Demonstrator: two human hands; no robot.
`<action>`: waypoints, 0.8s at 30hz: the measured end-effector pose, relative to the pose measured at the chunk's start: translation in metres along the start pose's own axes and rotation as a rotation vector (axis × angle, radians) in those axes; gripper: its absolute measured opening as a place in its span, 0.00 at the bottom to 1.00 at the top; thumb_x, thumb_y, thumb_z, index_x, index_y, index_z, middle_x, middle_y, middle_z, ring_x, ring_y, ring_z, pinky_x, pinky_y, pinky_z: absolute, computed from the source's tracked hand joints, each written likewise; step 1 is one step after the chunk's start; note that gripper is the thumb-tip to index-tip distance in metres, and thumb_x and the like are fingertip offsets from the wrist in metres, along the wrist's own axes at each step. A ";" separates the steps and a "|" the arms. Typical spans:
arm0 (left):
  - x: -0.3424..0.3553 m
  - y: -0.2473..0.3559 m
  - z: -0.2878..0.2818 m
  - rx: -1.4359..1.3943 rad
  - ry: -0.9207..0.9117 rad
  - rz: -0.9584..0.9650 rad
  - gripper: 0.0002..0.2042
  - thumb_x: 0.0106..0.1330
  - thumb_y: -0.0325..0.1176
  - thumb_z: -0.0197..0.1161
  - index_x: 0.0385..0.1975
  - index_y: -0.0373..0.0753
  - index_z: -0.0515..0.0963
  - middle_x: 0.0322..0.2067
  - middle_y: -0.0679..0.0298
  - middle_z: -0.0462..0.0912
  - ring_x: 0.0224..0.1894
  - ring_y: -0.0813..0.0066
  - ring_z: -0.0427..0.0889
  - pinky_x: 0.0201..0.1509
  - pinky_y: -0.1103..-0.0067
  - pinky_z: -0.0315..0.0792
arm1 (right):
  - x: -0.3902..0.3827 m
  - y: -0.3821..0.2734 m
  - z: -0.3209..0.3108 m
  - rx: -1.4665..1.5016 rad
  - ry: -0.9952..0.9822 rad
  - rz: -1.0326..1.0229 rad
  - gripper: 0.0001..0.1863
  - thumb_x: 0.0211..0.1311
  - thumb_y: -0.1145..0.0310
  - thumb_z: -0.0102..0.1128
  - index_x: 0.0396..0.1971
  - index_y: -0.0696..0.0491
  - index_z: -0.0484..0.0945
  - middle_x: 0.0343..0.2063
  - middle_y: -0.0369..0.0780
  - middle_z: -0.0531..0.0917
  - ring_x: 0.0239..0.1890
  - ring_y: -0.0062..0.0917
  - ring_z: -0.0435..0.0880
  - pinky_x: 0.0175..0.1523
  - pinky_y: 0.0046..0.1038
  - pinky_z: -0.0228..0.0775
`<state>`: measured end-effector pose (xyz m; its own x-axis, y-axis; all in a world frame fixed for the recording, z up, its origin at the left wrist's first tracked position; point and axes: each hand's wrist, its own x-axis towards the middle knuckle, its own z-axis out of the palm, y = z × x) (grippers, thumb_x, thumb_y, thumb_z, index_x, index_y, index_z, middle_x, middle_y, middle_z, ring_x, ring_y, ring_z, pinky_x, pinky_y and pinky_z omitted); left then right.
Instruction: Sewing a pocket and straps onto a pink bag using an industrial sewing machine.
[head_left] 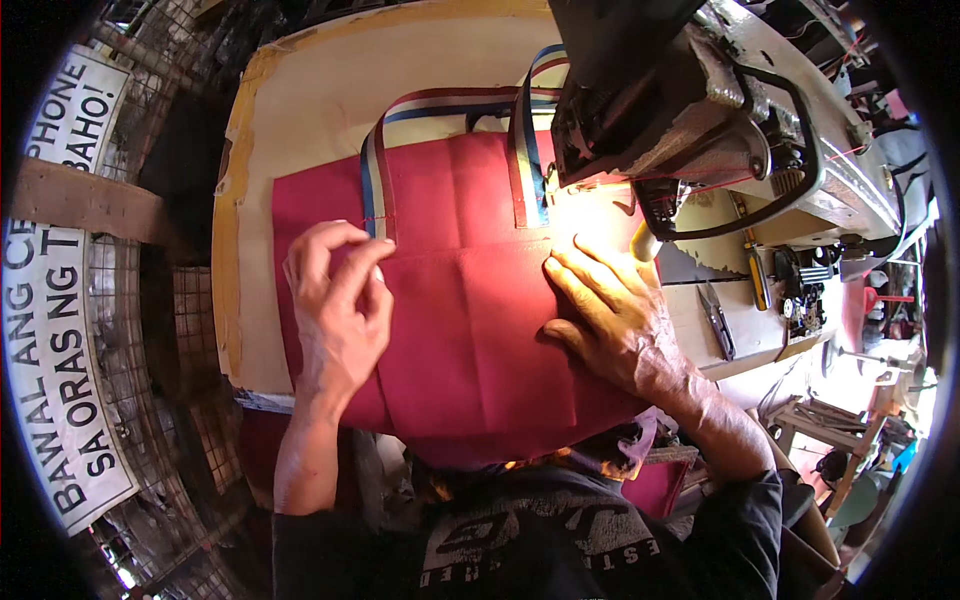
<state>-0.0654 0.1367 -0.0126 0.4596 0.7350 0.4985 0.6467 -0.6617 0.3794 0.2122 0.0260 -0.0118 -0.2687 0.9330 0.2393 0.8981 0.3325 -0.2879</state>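
Note:
A red fabric panel, seemingly a bag piece, spreads over the table and drapes past its near edge. A striped strap in blue, white and dark red loops from it as a handle, both ends lying on the fabric. My left hand is beside the strap's left end, fingers bent and thumb apart from the forefinger, with nothing visible between them. Flat on the fabric lies my right hand, fingers stretched out, just below the sewing machine. The machine's lamp brightly lights the strap's right end.
Right of the fabric lie snips and a yellow-black screwdriver. A bobbin winder is mounted beyond them. The wooden table has a worn, taped edge. Wire mesh with a white sign stands on the left.

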 end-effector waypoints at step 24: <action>0.011 0.068 0.036 0.014 -0.415 0.377 0.30 0.62 0.40 0.66 0.62 0.29 0.71 0.62 0.49 0.73 0.68 0.51 0.68 0.76 0.53 0.58 | -0.001 0.002 -0.002 0.036 -0.022 -0.023 0.31 0.65 0.52 0.63 0.62 0.54 0.74 0.65 0.41 0.76 0.65 0.32 0.74 0.64 0.38 0.63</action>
<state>0.0054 0.1054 -0.0097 0.8599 0.4463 0.2477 0.3977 -0.8900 0.2229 0.2153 0.0255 -0.0106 -0.2973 0.9276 0.2262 0.8784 0.3586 -0.3159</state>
